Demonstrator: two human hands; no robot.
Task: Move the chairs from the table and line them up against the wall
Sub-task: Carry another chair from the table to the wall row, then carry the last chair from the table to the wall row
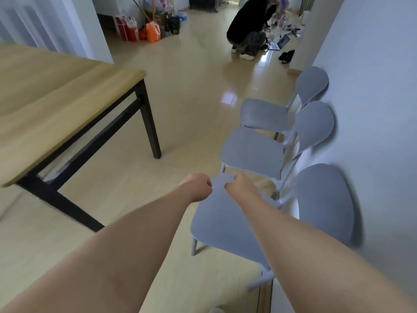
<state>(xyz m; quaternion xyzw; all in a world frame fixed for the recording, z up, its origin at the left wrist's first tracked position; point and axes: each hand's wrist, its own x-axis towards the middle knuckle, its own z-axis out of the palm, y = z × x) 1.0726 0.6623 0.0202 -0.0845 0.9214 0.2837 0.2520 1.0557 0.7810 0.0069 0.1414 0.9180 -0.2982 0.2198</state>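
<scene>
Three grey-blue plastic chairs stand in a row with their backs to the white wall on the right: the far chair [266,114], the middle chair [252,152] and the near chair [228,227]. My left hand [198,186] is curled into a fist at the far left corner of the near chair's seat. My right hand [242,185] is also a fist, over that seat's far edge. Neither hand visibly wraps around any part of the chair. The wooden table [56,105] with black legs stands to the left, with no chair beside it in view.
Open tiled floor [191,105] runs between the table and the chairs. A person [248,30] in dark clothes crouches at the back by a laptop [281,42] and scattered items. Bags and bottles [144,30] stand at the back left.
</scene>
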